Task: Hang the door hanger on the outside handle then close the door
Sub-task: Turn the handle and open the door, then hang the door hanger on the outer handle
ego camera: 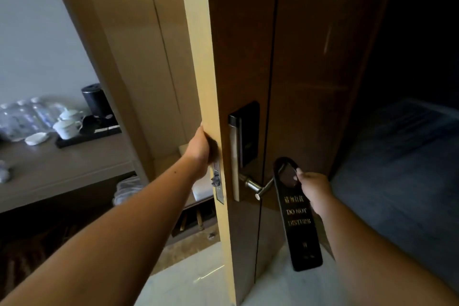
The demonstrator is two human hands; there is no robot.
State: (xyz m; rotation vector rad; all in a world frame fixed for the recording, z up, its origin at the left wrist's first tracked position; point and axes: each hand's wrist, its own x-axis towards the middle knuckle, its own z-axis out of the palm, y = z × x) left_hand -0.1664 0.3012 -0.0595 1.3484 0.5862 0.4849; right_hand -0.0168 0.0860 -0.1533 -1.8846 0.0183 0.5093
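Nearest, two bare forearms reach forward from the bottom corners toward a wooden door that stands open, its pale edge facing the camera. On the right, the right hand is closed on the black door hanger, with the fingers pinching the rim of its top loop, so that the long card hangs down and slightly tilted, its gold "DO NOT DISTURB" lettering readable. That loop sits right at the tip of the silver outside handle; whether the lever has passed through the hole cannot be told. Just left of it, the left hand wraps around the door's edge above the metal latch plate, gripping the door. Above the handle, a black electronic lock panel with a silver strip is mounted on the dark outer face. Farther off to the left, inside the room, a brown shelf carries a dark tray with white lidded cups, a black kettle and some blurred water bottles. To the far right lies dim blue carpet.
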